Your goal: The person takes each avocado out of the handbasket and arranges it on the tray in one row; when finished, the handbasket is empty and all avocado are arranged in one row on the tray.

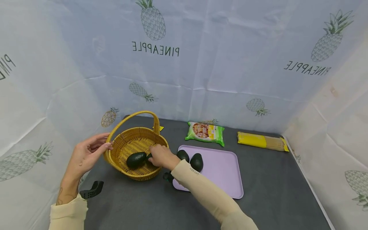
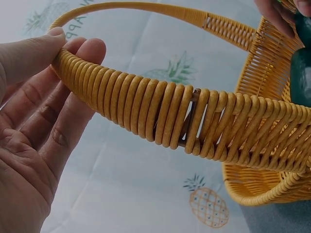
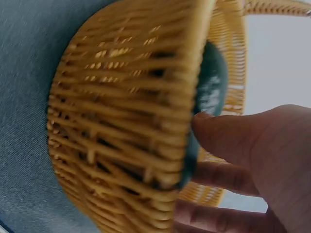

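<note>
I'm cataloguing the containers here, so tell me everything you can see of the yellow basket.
The basket is golden yellow and rounded, woven from what looks like wicker or a plastic imitation. Its arched handle is tightly wound, with a more open weave towards the rim. It sits mouth up on the dark grey table, left of the lilac tray in the head view. The left hand holds the handle; the right hand reaches inside, where dark green avocados lie.
</note>
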### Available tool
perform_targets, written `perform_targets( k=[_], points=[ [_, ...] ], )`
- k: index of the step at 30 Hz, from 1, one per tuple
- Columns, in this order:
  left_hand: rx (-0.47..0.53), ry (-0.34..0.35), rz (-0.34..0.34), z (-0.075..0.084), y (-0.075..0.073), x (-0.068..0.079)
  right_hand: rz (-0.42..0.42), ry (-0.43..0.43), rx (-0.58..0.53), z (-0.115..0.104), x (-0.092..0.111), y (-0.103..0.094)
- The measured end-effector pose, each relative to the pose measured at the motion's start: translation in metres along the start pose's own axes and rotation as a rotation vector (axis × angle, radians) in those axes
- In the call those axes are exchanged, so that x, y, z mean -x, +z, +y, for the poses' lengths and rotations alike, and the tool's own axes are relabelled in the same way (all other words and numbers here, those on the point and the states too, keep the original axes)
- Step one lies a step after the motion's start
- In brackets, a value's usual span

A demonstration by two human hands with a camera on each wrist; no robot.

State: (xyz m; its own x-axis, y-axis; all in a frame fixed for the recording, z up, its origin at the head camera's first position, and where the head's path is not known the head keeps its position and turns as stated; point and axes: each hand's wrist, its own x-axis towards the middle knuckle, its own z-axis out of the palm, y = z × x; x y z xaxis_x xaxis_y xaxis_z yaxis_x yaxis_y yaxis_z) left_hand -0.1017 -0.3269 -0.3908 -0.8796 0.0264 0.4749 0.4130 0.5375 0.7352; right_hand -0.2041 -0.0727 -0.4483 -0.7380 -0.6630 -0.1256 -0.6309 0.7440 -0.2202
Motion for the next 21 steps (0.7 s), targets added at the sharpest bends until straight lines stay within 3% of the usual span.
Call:
perform_targets(
  k=[10,15,21],
  points=[
    [-0.007,-0.009,-0.004,0.0006,0.0019,0.0011,-0.083,0.022,-0.01,0.0036,-0.0047,0.0004],
    [0.005,0.0,-0.004,0.0014,0.0008,0.0002,-0.104,0.03,-0.089,0.0041,-0.0052,-0.0003],
    [0.003,0.001,-0.003,0.0004,0.0007,0.0002,-0.071,0.0,-0.192,0.008,-0.007,0.0059]
  ],
)
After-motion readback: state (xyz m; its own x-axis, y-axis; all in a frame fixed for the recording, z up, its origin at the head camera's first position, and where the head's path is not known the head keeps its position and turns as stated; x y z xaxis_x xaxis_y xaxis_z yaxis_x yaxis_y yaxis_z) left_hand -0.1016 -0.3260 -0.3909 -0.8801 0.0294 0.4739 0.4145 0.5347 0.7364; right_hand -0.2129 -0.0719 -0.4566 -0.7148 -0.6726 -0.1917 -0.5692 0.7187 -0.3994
